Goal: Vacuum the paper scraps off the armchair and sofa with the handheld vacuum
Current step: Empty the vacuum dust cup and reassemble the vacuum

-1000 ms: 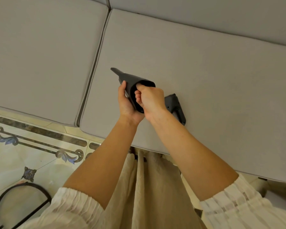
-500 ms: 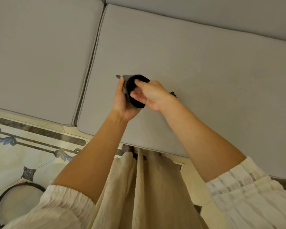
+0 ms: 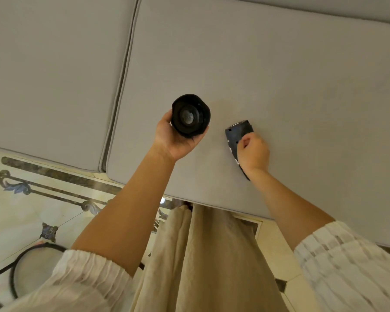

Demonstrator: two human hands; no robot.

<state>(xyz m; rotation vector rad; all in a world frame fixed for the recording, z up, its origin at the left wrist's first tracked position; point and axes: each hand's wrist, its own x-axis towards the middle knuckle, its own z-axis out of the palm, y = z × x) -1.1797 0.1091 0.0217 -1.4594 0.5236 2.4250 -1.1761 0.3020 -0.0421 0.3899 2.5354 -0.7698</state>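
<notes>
The handheld vacuum is in two parts. My left hand point(image 3: 175, 139) holds the black dust cup with nozzle point(image 3: 190, 115) above the grey sofa cushion point(image 3: 279, 86), its open end turned toward me so the pleated filter shows inside. My right hand point(image 3: 253, 153) grips the black motor body with handle point(image 3: 239, 136), which lies on the cushion to the right of the cup. The two parts are apart. I see no paper scraps on the cushions in view.
A second grey seat cushion point(image 3: 50, 75) lies to the left, divided by a piped seam. Patterned floor tiles point(image 3: 32, 199) run below the sofa's front edge. A round black-framed stand point(image 3: 25, 266) sits at the lower left. My beige skirt hangs between my arms.
My right hand left the dust cup's opening and moved right to grip the motor body on the cushion. My left hand turned the cup so its open end faces me.
</notes>
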